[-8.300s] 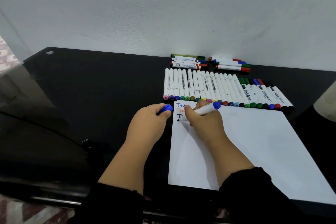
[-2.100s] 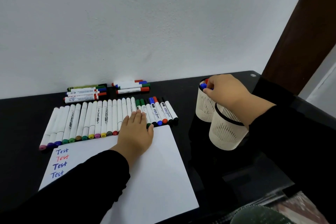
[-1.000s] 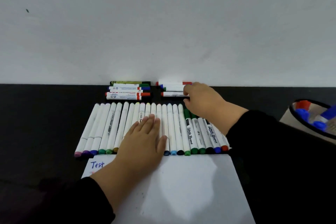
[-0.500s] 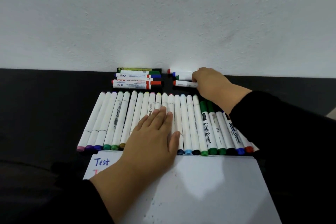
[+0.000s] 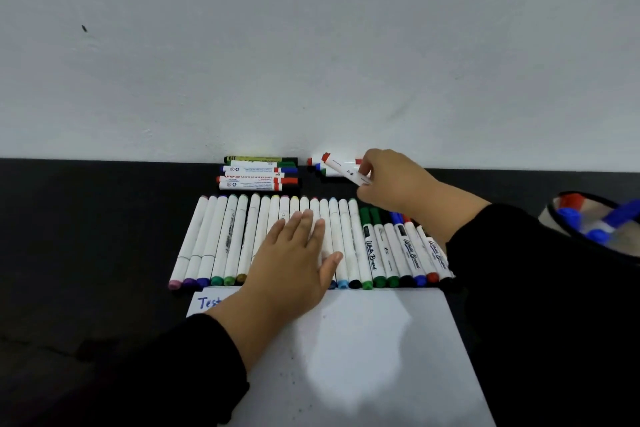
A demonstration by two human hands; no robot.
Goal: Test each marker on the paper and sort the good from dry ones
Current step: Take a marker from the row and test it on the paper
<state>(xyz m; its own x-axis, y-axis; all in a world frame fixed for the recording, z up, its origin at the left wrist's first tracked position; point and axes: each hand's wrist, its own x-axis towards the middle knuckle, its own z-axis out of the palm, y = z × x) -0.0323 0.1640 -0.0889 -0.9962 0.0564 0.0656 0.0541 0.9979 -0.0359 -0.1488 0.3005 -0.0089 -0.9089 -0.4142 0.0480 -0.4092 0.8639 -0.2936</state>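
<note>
Right hand: your right hand point(image 5: 388, 184) pinches a red-capped marker point(image 5: 343, 170) by its near end, its red-capped end raised over the small pile of markers point(image 5: 323, 168) at the wall.
Left hand: your left hand point(image 5: 294, 260) lies flat, fingers straight, across the long row of markers point(image 5: 214, 239), gripping nothing.
Paper: the white sheet point(image 5: 363, 350) lies just in front of the row; the word "Test" point(image 5: 207, 302) in blue shows at its top left corner, partly behind your wrist.
Cup: a mesh cup point(image 5: 568, 229) holding blue and red markers stands at the right edge, well apart from the pile.
Step in hand: it looks like you are fetching the next marker to test.
Doing it well: lift it clear before pulling it toward you, so the others in the pile do not roll. Take the flat hand off the row to pull the cap, then write below the existing marks where the sheet is bare.
Risk: a loose hold at the marker's end may let it swing and drop onto the row.
</note>
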